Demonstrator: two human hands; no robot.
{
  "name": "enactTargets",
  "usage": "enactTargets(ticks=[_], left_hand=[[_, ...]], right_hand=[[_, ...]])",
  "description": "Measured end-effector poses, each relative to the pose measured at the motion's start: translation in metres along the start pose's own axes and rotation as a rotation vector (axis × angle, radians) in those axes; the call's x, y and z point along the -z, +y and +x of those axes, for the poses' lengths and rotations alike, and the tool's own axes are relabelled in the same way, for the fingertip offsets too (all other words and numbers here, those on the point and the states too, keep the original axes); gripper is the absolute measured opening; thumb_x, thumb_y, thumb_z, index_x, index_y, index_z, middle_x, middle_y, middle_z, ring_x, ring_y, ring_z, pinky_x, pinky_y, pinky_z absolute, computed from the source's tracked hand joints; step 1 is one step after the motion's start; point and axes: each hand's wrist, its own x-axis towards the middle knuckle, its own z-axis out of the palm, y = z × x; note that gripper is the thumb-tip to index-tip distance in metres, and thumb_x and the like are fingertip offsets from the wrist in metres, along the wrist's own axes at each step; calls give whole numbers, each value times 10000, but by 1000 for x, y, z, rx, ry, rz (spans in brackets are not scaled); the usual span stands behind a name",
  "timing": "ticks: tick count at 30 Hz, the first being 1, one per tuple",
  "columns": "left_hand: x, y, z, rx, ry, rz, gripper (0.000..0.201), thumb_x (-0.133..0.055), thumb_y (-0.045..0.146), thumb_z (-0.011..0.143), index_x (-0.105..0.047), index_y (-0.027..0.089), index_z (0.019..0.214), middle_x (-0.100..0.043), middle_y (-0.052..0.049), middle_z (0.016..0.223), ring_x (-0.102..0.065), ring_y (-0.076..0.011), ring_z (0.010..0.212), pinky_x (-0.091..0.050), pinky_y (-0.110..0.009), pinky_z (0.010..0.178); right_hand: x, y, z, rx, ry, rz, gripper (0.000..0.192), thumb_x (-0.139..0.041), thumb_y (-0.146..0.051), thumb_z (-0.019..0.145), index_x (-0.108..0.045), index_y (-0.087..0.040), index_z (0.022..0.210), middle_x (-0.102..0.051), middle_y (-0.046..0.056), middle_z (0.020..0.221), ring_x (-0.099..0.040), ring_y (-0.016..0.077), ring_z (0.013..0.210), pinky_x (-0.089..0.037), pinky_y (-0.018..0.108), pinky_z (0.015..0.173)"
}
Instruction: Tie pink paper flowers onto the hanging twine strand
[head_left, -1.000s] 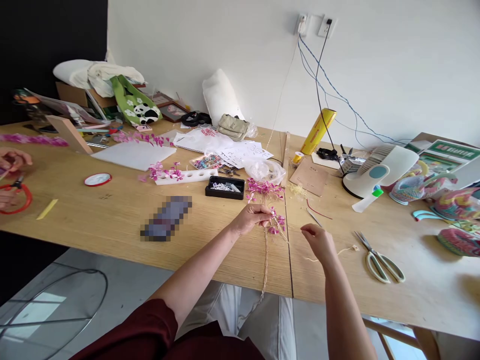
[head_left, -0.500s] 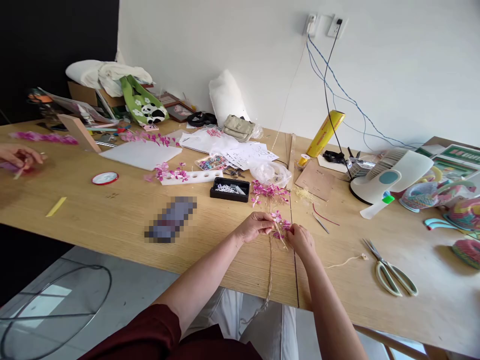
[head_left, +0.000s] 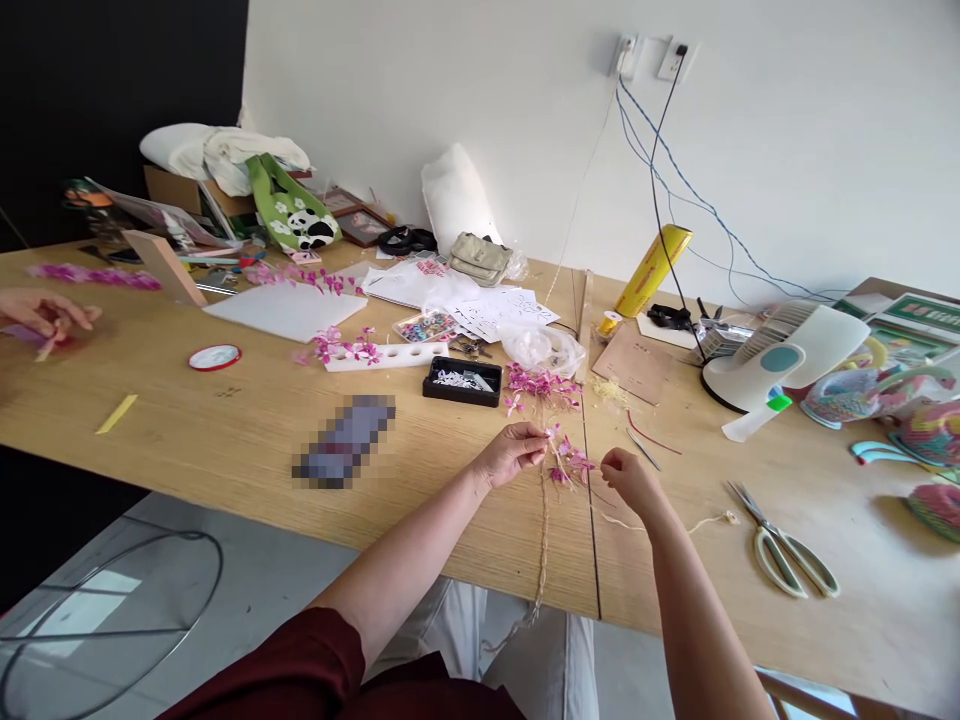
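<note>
My left hand (head_left: 511, 452) pinches the top of a twine-wrapped stem (head_left: 542, 545) just below a small cluster of pink paper flowers (head_left: 569, 461). The stem hangs over the near edge of the wooden table (head_left: 225, 440). My right hand (head_left: 630, 478) is just right of the flowers, its fingers closed on a thin pale twine strand (head_left: 697, 523) that trails right along the table. More pink flower sprigs (head_left: 541, 383) lie just beyond my hands.
Scissors (head_left: 784, 543) lie to the right, a black tray (head_left: 462, 380) and a white foam strip with holes (head_left: 386, 354) ahead. A white fan (head_left: 780, 352), a yellow roll (head_left: 652, 270) and colourful baskets (head_left: 930, 425) are at the right. Another person's hand (head_left: 41, 318) works at the far left.
My right hand went in to the flower cluster, then drew back to the right with the twine strand. My left hand stayed on the stem. The view shifted slightly.
</note>
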Motion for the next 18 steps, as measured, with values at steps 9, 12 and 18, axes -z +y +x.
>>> enactTargets(ticks=[9, 12, 18], left_hand=[[1, 2, 1, -38, 30, 5, 182, -741, 189, 588, -627, 116, 709, -548, 17, 581, -475, -32, 506, -313, -144, 464], [2, 1, 1, -36, 40, -10, 191, -742, 191, 586, -626, 120, 720, -555, 18, 596, -480, -31, 510, -318, -139, 463], [0, 1, 1, -40, 30, -17, 183, -735, 188, 595, -610, 116, 709, -555, 17, 599, -470, -30, 498, -313, -139, 452]], right_hand=[[14, 7, -3, -55, -124, 581, 180, -530, -276, 599, -591, -170, 732, -524, -28, 565, -453, 89, 509, -309, 206, 474], [18, 8, -3, -81, -57, 570, 171, -540, -278, 587, -594, -159, 699, -514, -23, 555, -463, 98, 528, -309, 212, 477], [32, 2, -11, -15, 148, 674, 195, -563, -280, 613, -588, -173, 774, -495, -39, 567, -434, 89, 524, -330, 214, 500]])
